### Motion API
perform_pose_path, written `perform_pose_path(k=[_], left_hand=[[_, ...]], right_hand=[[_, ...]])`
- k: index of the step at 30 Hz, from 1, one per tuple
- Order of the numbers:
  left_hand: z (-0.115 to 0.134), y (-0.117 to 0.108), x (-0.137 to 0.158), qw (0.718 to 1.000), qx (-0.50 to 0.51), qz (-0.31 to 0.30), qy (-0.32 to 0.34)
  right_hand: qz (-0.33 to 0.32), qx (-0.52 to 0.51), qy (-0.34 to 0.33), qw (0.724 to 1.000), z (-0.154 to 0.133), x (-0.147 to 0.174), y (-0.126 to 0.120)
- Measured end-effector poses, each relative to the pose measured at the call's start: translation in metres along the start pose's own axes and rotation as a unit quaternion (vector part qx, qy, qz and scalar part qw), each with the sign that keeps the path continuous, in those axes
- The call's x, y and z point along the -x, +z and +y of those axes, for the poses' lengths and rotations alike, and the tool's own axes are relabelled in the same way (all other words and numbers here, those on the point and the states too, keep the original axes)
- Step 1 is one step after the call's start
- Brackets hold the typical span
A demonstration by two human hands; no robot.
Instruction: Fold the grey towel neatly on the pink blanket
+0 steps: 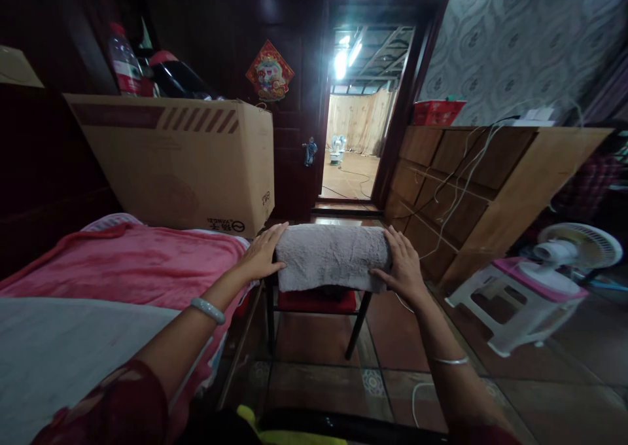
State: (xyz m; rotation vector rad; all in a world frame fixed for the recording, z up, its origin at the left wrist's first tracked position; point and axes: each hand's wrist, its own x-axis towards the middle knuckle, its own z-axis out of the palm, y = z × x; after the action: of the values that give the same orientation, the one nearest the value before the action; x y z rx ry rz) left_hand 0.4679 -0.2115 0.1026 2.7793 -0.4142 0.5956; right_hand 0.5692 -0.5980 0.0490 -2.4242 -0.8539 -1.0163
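The grey cloth (333, 256) is spread across the back of the chair (314, 302). Its left end is held by the left hand (262, 254), its right by the right hand (405, 265), both thumbs laid in front.

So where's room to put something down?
The pale sheet between the pink blanket and left forearm, or bare floor between the chair and white stool. A fan crowds the stool; the left hand and right hand crowd the grey cloth.
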Motion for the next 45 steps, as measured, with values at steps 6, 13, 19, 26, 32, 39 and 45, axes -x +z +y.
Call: perform_pose_path(k=[6, 13, 19, 26, 32, 39, 45], left_hand=[[0.005, 0.003, 0.018, 0.999, 0.02, 0.02, -0.019], [0.025, 0.001, 0.061, 0.995, 0.011, 0.074, -0.064], [0.04, -0.008, 0.163, 0.991, -0.024, 0.071, -0.114], [0.025, -0.061, 0.341, 0.954, -0.072, 0.084, -0.278], [0.072, -0.132, 0.485, 0.858, -0.186, 0.116, -0.465], [0.158, -0.161, 0.591, 0.722, -0.286, 0.097, -0.623], [0.215, -0.15, 0.638, 0.611, -0.306, 0.052, -0.728]], right_hand=[[0.019, 0.021, -0.034, 0.999, -0.042, -0.013, -0.015], [-0.028, 0.001, -0.087, 0.996, -0.093, -0.057, -0.005], [-0.051, 0.006, -0.097, 0.994, -0.113, -0.068, 0.011], [-0.025, 0.006, -0.108, 0.994, -0.107, -0.062, 0.018], [0.049, -0.082, -0.12, 0.988, -0.149, -0.043, 0.01], [-0.066, -0.35, -0.283, 0.891, -0.33, 0.021, 0.052], [-0.169, -0.419, -0.448, 0.771, -0.484, 0.07, 0.089]])
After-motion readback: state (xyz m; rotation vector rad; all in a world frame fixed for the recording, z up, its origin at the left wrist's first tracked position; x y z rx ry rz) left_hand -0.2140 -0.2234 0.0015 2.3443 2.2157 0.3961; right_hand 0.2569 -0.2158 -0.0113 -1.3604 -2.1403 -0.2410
